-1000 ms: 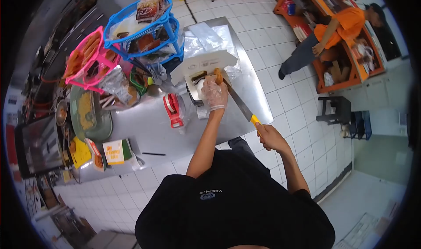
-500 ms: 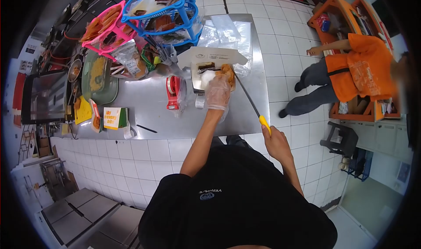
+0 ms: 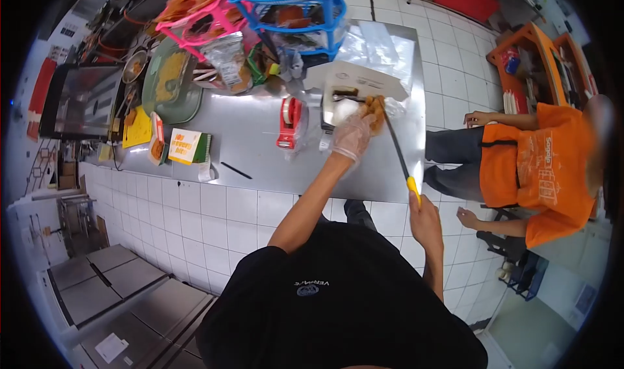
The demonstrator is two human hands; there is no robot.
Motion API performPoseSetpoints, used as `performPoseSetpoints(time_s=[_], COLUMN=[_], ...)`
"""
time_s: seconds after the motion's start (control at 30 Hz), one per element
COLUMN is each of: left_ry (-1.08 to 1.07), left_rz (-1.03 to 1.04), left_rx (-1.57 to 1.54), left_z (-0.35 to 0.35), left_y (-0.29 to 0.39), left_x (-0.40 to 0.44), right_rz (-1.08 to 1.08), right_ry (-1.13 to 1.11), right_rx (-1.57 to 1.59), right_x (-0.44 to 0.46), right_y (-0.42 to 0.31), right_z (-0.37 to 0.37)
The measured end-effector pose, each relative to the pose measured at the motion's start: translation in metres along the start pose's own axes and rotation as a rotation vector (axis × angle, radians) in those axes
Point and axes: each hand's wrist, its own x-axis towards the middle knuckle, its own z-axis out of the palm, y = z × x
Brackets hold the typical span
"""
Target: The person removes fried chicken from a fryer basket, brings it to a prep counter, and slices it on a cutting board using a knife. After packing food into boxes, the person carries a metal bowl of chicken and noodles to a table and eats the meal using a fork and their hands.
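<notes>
- Nearer to the table's end now than a second ago, the co-worker in orange [image 3: 520,161] has come across from the shelving; both of that person's hands are apart from the wearer's 2.
- Steel table [image 3: 253,132]: it has shifted rightward in view with everything on it; blue baskets [image 3: 338,23] stand behind the work, a red tape dispenser [image 3: 289,123] to its left.
- White box [image 3: 367,76]: lid open, a white mound [image 3: 344,111] inside; its place among the table things looks the same.
- Knife [image 3: 398,149]: the right hand [image 3: 426,221] is closed round its yellow handle; the blade slants up to the fried piece, so both hands are still busy at 1 spot.
- Left hand [image 3: 353,135]: gloved, fingers against the fried piece; I cannot tell whether they pinch or only press.
- Fried piece [image 3: 376,109]: at the box's right side, between glove and blade.
</notes>
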Motion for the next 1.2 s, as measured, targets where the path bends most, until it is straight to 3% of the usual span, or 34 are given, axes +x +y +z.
performPoseSetpoints(time_s=[0.07,0.1,0.17,0.27,0.33,0.43,0.47,0.57,0.67,0.73,0.83,0.87,0.93,1.0,1.07,1.1,1.13,1.2], left_ry=[0.276,0.303,0.384,0.515,0.582,0.778,0.825,1.011,1.056,0.969,0.641,0.639,0.392,0.259,0.095,-0.040,-0.161,-0.089], left_rz=[0.054,0.013,-0.023,-0.174,-0.279,-0.529,-0.582,-0.707,-0.711,-0.749,-0.678,-0.675,-0.649,-0.646,-0.625,-0.574,-0.521,-0.406], left_rx=[-0.283,-0.456,-0.439,-0.437,-0.464,-0.425,-0.378,-0.354,-0.262,-0.213,0.015,0.026,0.212,0.293,0.366,0.504,0.635,0.650], left_z=[-0.053,-0.069,-0.095,-0.147,-0.186,-0.236,-0.263,-0.336,-0.388,-0.400,-0.436,-0.456,-0.489,-0.511,-0.517,-0.518,-0.516,-0.516], left_y=[-0.007,-0.017,-0.055,-0.130,-0.193,-0.282,-0.314,-0.387,-0.468,-0.537,-0.640,-0.668,-0.726,-0.790,-0.848,-0.885,-0.922,-0.970], left_x=[-0.034,-0.050,-0.090,-0.161,-0.201,-0.286,-0.307,-0.349,-0.371,-0.371,-0.348,-0.334,-0.308,-0.272,-0.258,-0.241,-0.218,-0.193], right_rz=[0.094,0.071,0.004,-0.017,-0.104,-0.291,-0.265,-0.325,-0.369,-0.378,-0.362,-0.365,-0.494,-0.469,-0.598,-0.490,-0.581,-0.475], right_ry=[-0.045,-0.051,-0.075,-0.308,-0.584,-0.848,-0.951,-1.004,-1.017,-1.029,-0.982,-0.986,-0.838,-0.811,-0.623,-0.659,-0.550,-0.539], right_rx=[0.096,0.107,0.108,0.309,0.596,0.631,0.630,0.602,0.568,0.544,0.433,0.442,0.503,0.441,0.241,0.194,0.178,0.136], right_x=[-0.019,-0.028,-0.045,-0.057,-0.061,-0.089,-0.090,-0.098,-0.104,-0.091,-0.080,-0.075,-0.073,-0.056,-0.062,-0.064,-0.064,-0.077], right_y=[-0.034,-0.037,-0.053,-0.104,-0.146,-0.242,-0.275,-0.356,-0.416,-0.447,-0.495,-0.506,-0.522,-0.545,-0.563,-0.575,-0.580,-0.608], right_z=[0.000,0.006,0.022,0.066,0.110,0.186,0.217,0.311,0.387,0.417,0.458,0.475,0.513,0.540,0.560,0.563,0.570,0.567])
